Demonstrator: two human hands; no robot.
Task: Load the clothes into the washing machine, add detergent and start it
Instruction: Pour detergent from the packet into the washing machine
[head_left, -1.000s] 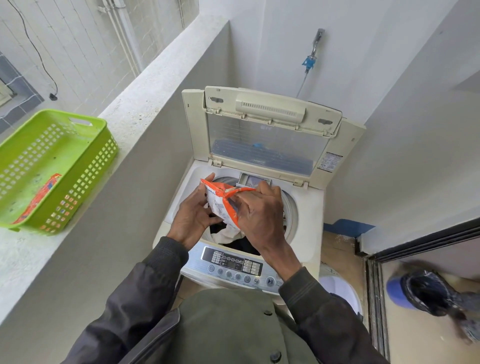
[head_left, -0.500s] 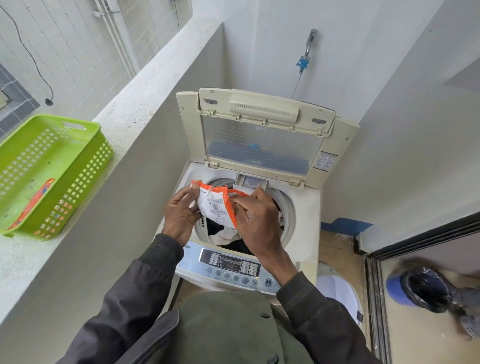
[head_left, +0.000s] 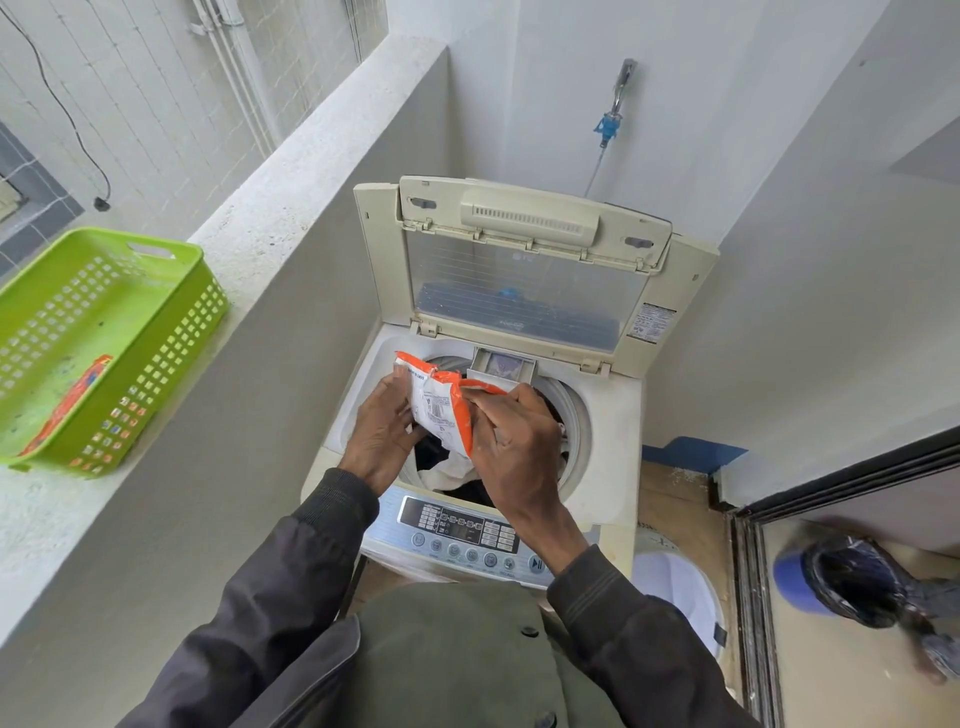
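Setting: narrow laundry corner with plain white walls, a tap on the far wall and a concrete ledge along the left.
Washer: top-loader; lid raised towards the far wall, drum mouth exposed.
Clothes: dark and white pieces lie in the drum. Loading is judged complete.
Packet: orange-and-white detergent pouch, held in both hands above the far-left part of the drum mouth, just near of the drawer.
Drawer: small compartment at the drum's far rim; appears open.
Left hand: grips the packet's left side, fingers curled beneath the white face.
Right hand: pinches the orange top-right edge, fingers closed on the film.
Step in hand: judged to be opening the packet. Whether the seal is broken cannot be told.
Handling: light, soft film pouch, and the contents will probably shift as it tilts. The film looks slick, so a firm pinch on each side of the top edge suits the tear, with the belly supported from below. A wide tear could spill detergent on the washer top rather than into the drawer or drum.
Panel: near edge of the washer, no hand on it; start button at its right end.
Basket: green, on the ledge well to the left; a second orange pouch lies inside.
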